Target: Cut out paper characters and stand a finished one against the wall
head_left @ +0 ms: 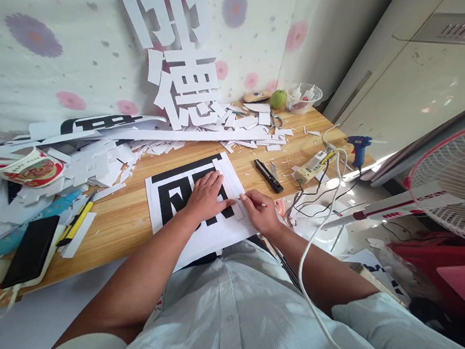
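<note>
My left hand [206, 194] lies flat with spread fingers on a white sheet [190, 248] printed with a large black character. A narrow white strip [228, 185] lies slantwise across the sheet, and my left thumb reaches over it. My right hand [258, 210], at the sheet's right edge, has its fingers pinched around a slim pen [264, 205]. Only the pen's red end shows clearly; its tip is hard to make out near the strip. A black utility knife [268, 176] lies on the table beyond my right hand.
White paper scraps [94, 170] heap along the wooden table [126, 224], with cut-out white characters [190, 85] against the wall. A phone [30, 252] and yellow cutter [78, 221] lie left. Right are a power strip [315, 164], blue glue gun [359, 148], hanging white cable [314, 228] and fan [463, 173].
</note>
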Demonstrator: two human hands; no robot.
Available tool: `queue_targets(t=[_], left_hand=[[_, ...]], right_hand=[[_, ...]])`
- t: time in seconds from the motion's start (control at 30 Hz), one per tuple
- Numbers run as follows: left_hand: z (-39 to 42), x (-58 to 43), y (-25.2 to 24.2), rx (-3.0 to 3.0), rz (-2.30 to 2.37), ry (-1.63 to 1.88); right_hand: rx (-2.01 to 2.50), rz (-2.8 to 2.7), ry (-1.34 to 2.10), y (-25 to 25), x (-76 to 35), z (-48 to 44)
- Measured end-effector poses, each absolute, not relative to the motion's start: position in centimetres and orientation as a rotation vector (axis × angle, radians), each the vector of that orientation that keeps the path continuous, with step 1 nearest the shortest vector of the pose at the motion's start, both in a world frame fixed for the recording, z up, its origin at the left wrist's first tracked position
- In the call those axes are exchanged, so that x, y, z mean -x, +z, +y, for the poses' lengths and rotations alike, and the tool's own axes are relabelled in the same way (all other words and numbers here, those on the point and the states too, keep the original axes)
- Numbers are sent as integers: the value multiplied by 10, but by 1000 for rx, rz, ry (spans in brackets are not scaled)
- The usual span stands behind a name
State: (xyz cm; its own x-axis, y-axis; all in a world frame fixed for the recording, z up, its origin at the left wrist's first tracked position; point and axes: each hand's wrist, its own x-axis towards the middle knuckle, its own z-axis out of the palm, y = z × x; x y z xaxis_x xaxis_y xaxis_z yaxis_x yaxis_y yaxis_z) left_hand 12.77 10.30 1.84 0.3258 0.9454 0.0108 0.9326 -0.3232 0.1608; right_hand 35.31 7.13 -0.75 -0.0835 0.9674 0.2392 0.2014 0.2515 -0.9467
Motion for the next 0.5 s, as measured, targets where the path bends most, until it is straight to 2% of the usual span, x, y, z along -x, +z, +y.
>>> queue_targets(t=[0.23, 0.5], left_hand=[[104, -125, 17, -2453, 1715, 167], [105, -120, 15, -2435, 1663, 211]], right_hand=[[1159, -1521, 970, -8, -353, 65], [1279, -1617, 813, 3, -356, 52]])
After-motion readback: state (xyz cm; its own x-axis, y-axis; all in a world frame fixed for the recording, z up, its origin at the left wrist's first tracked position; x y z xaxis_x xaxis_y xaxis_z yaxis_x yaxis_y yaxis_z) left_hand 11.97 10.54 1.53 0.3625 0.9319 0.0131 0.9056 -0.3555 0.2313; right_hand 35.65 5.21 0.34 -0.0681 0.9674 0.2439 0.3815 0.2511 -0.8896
